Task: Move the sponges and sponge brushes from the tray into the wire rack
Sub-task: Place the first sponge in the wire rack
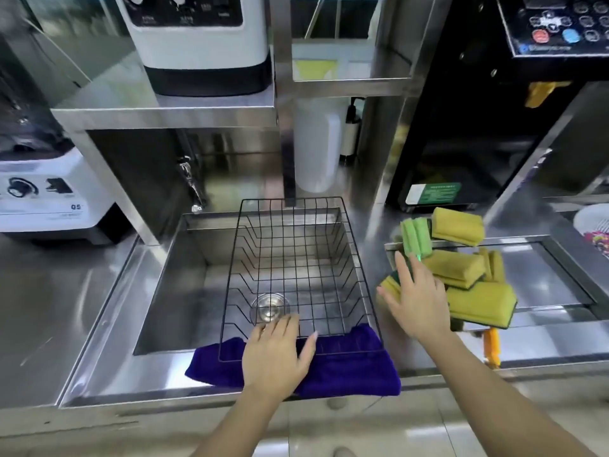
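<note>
A black wire rack [298, 206] sits over the steel sink with nothing in it. To its right a steel tray [560, 275] holds several yellow sponges [456, 225] with dark green backs and a green sponge brush [416, 237]. My right hand [415, 298] hovers with fingers spread over the tray's left end, above a yellow sponge [389, 286] and just below the green brush; it holds nothing. My left hand [280, 349] rests flat on the rack's front edge and the purple cloth [346, 367]. An orange handle [491, 346] pokes out below the sponges.
A white appliance [201, 44] stands on the steel shelf above the sink, another [43, 189] at the left. A faucet [191, 183] and a white bottle [318, 150] are behind the rack. A black machine [478, 110] rises behind the tray. A white basket [593, 222] is at the far right.
</note>
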`<state>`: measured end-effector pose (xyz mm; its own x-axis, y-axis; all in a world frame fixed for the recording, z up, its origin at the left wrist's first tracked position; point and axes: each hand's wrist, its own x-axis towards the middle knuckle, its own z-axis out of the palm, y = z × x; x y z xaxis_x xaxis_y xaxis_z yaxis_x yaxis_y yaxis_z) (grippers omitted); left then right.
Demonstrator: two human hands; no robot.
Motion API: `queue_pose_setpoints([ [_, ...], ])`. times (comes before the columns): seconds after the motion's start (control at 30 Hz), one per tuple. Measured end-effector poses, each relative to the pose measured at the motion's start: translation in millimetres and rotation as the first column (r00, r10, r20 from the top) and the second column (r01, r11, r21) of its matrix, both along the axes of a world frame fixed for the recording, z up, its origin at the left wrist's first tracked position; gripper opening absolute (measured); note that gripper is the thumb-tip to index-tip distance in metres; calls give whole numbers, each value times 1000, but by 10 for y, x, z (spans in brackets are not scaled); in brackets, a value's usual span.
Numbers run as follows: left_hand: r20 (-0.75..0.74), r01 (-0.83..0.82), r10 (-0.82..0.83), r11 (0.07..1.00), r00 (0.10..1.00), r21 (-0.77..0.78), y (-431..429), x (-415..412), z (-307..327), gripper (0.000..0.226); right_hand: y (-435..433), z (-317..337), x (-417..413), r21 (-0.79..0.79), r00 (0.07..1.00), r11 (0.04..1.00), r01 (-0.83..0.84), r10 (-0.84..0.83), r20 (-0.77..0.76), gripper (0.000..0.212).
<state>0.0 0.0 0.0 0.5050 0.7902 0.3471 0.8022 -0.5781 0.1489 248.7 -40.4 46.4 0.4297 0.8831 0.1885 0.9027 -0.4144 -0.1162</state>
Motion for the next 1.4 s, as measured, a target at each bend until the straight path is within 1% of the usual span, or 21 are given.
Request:
queue_pose_setpoints([
  [0.03,26,-1,1,1000,1000,26,9,4,-10,54,-13,-38,18,-28,998,999,42,-43,-40,72],
  [0.07,11,-3,2,1000,1000,25,17,15,-9,52,-28,-40,17,-71,994,994,78,-83,-65,72],
  [0.13,9,-22,21,996,1000,88,11,16,-36,50,-80,-112,54,-140,987,982,123,-136,-88,73],
  [0.23,5,0,0,989,1000,149,18,17,-48,49,-72,-156,86,-186,984,971,153,-167,-63,71],
  [0.33,12,2,-5,983,1000,186,24,13,-42,49,-15,-119,119,-267,961,939,215,-252,-113,71],
  [0.4,12,10,-13,980,1000,197,20,14,-64,48,21,-109,138,-292,943,925,243,-296,-153,74],
  [0.43,14,11,-14,979,1000,202,23,12,-79,48,32,-93,148,-290,931,922,258,-317,-180,75],
  [0.5,25,7,-12,976,1000,218,26,5,-94,50,51,-31,156,-232,906,927,294,-348,-242,75],
  [0.57,31,0,-8,970,999,244,15,-2,-108,55,87,55,149,-145,893,938,314,-344,-291,74],
  [0.63,35,2,-12,963,999,271,9,-9,-110,53,156,168,123,-41,888,950,310,-305,-344,75],
  [0.73,42,-7,-5,960,999,281,-1,-8,-119,58,303,356,18,125,889,961,247,-174,-423,76],
  [0.8,43,4,-17,957,999,289,-21,-25,-143,60,417,453,-95,196,880,964,178,-67,-470,77],
  [0.87,31,30,-42,953,999,300,-35,-53,-176,58,528,520,-240,233,869,967,104,26,-494,79],
  [0.93,31,43,-55,952,998,303,-36,-72,-192,56,625,535,-404,236,850,972,11,115,-514,78],
  [1.0,43,37,-53,952,998,303,-38,-69,-188,55,702,497,-567,205,822,974,-101,198,-534,79],
  [1.07,55,31,-51,948,997,315,-38,-60,-174,54,758,407,-715,132,803,968,-216,253,-540,80],
  [1.13,56,32,-53,945,997,326,-39,-59,-167,53,803,278,-838,6,826,946,-325,287,-485,81],
  [1.2,43,38,-55,947,998,319,-38,-60,-164,53,846,139,-934,-142,850,901,-410,321,-418,81],
  [1.23,38,40,-55,949,998,313,-37,-60,-167,52,861,79,-977,-200,846,873,-444,336,-413,81],
  [1.3,36,42,-55,953,998,299,-41,-61,-166,50,886,-24,-1057,-265,824,828,-495,349,-447,81],
  [1.4,43,44,-60,954,997,297,-39,-53,-161,49,901,-111,-1199,-264,760,804,-533,317,-568,83],
])
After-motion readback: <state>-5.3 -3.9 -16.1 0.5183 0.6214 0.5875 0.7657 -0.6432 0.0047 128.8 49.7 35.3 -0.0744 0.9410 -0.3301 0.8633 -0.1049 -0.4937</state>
